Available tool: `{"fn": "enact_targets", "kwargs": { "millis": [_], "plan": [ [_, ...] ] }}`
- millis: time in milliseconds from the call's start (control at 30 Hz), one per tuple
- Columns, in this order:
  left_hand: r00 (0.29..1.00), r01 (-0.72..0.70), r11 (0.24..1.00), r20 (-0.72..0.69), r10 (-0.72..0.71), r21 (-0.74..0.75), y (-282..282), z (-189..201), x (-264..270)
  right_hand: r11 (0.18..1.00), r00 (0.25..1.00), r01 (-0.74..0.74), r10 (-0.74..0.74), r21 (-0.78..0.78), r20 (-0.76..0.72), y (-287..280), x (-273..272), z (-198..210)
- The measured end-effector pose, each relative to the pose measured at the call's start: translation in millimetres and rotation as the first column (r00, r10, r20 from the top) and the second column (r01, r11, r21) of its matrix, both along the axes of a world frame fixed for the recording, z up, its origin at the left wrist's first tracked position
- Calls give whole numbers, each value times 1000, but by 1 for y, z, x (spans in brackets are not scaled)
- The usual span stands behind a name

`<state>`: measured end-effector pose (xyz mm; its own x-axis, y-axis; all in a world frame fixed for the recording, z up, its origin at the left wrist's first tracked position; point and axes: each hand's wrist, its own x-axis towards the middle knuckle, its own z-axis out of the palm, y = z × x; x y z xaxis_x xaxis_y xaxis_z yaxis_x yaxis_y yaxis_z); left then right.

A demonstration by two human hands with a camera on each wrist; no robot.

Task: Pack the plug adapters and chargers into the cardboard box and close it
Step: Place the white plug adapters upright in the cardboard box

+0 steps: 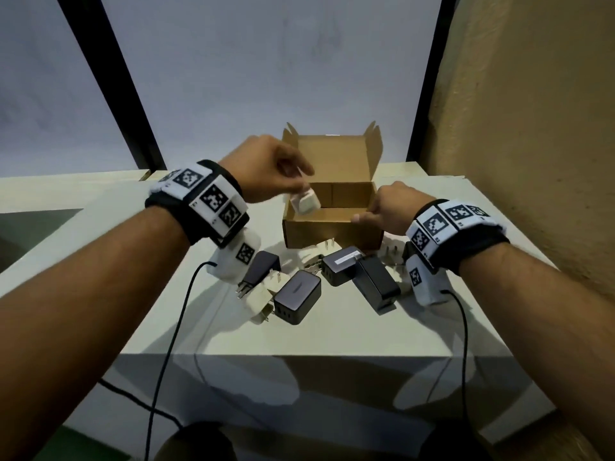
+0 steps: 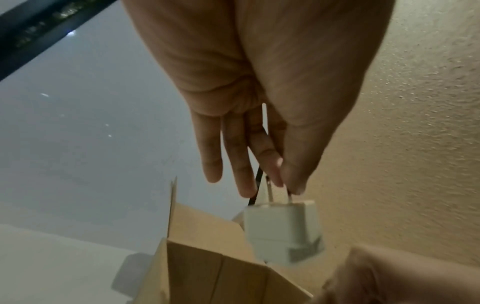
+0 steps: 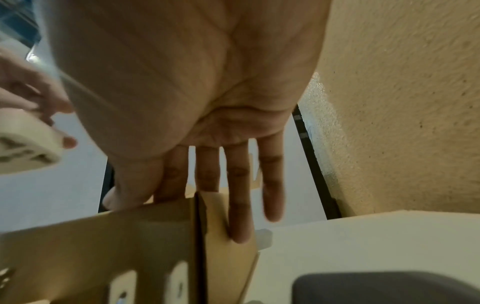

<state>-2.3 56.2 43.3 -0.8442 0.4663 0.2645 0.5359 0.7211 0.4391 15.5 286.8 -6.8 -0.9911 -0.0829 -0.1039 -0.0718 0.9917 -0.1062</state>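
Observation:
The open cardboard box (image 1: 332, 227) stands mid-table with its lid flap up at the back. My left hand (image 1: 299, 189) hangs a white plug adapter (image 1: 304, 202) over the box's left front rim. In the left wrist view the thumb and a finger (image 2: 281, 183) pinch the white plug adapter (image 2: 283, 230) by its prongs above the cardboard box (image 2: 207, 257). My right hand (image 1: 364, 216) holds the box's right front corner. The right wrist view has its thumb (image 3: 124, 195) on the front wall's rim and its fingers along the side wall (image 3: 226, 236).
Several black chargers (image 1: 298, 296) (image 1: 342, 266) (image 1: 377, 286) and white adapters (image 1: 258, 302) lie loose in front of the box. A textured beige wall (image 1: 532, 128) is close on the right. The table's front edge (image 1: 299, 356) is near me. Wrist cables trail off it.

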Motion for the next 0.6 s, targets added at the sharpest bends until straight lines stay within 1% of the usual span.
{"fn": "enact_targets", "kwargs": {
  "millis": [33,100,133,200,267,367,500,600],
  "plan": [
    [999,-27,999,-30,28,40,3,3,-6,1000,1000,-3,3,6,0,1,-3,0],
    [993,-83,995,-79,87,58,11,2,-19,1000,1000,8,-8,8,-11,2,-8,-1],
    [990,-108,993,-88,113,51,15,-2,-27,1000,1000,25,-25,-1,-16,2,-11,-2],
    [988,-141,990,-58,142,33,24,-12,-42,998,998,62,-62,-21,-5,3,-14,-4],
    [988,-153,987,-31,152,-38,31,-23,-55,994,995,96,-94,-53,37,5,-18,-7],
    [985,-171,968,-54,164,-185,40,-34,-69,991,990,109,-100,-83,101,9,-18,-8],
    [985,-168,929,-11,174,-328,46,-41,-80,994,990,108,-108,0,87,11,-20,-5],
    [983,-172,897,-17,180,-408,49,-45,-86,993,990,109,-112,46,80,10,-24,-5]
  ]
}}
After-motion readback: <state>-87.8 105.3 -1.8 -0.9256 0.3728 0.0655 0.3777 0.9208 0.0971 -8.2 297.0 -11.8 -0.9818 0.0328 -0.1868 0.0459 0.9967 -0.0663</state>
